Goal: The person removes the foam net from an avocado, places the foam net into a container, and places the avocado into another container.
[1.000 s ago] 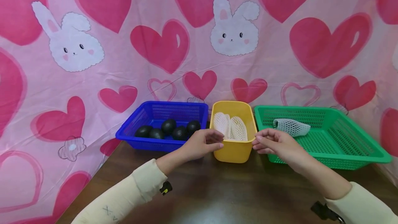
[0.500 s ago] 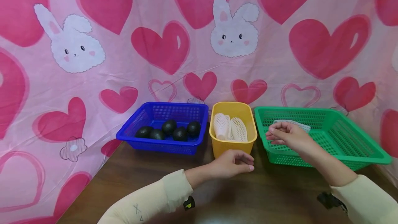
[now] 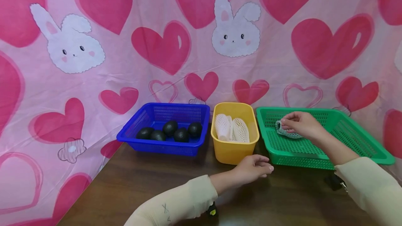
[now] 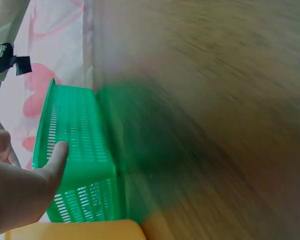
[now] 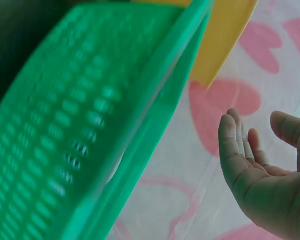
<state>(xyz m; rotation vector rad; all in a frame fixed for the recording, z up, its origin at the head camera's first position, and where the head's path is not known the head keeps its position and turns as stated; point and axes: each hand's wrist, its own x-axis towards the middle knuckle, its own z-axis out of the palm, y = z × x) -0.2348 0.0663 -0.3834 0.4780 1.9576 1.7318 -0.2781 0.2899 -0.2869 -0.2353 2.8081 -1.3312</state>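
Observation:
Over the left part of the green basket (image 3: 339, 149), my right hand (image 3: 301, 125) hovers with loosely bent fingers, partly hiding a white foam net sleeve (image 3: 289, 135). Something dark shows inside that sleeve. The right wrist view shows the same right hand (image 5: 265, 185) with fingers apart and nothing in them. My left hand (image 3: 251, 170) hangs above the table in front of the yellow bin (image 3: 233, 152), its fingers relaxed and holding nothing. Several white foam net sleeves (image 3: 240, 130) stand in the bin. Several dark avocados (image 3: 170, 127) lie in the blue basket (image 3: 157, 147).
Blue basket, yellow bin and green basket stand side by side along the back of the brown wooden table (image 3: 141, 180). Right behind them hangs a pink cloth (image 3: 201, 62) printed with hearts and rabbits.
My left hand has moved right and nearer to me, away from the yellow bin's rim. The right hand has gone from beside the bin to over the sleeve in the green basket.

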